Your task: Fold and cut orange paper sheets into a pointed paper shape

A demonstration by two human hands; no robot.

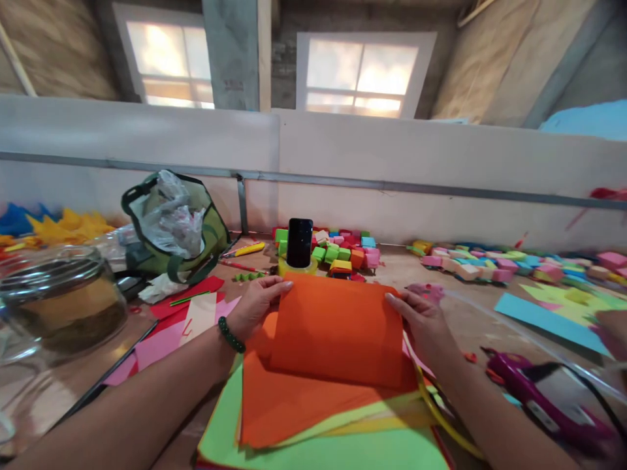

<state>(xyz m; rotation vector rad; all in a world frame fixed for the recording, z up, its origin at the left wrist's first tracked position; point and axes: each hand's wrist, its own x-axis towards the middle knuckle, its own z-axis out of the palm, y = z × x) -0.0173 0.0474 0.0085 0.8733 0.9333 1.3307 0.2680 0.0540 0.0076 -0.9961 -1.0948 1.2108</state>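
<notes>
An orange paper sheet (337,329) is lifted off a stack of coloured paper (313,437) lying in front of me. My left hand (255,305) grips the sheet's upper left corner, fingers curled over its edge. A green bead bracelet sits on that wrist. My right hand (422,321) holds the sheet's right edge, thumb on top. More orange sheets lie below, over yellow and light green ones.
A phone (299,243) stands upright in a yellow tape roll beyond the sheet. Folded paper cubes (337,249) pile behind it and to the right (490,264). A green bag (171,222) and a glass jar (59,303) sit left; a purple glue gun (539,398) lies right.
</notes>
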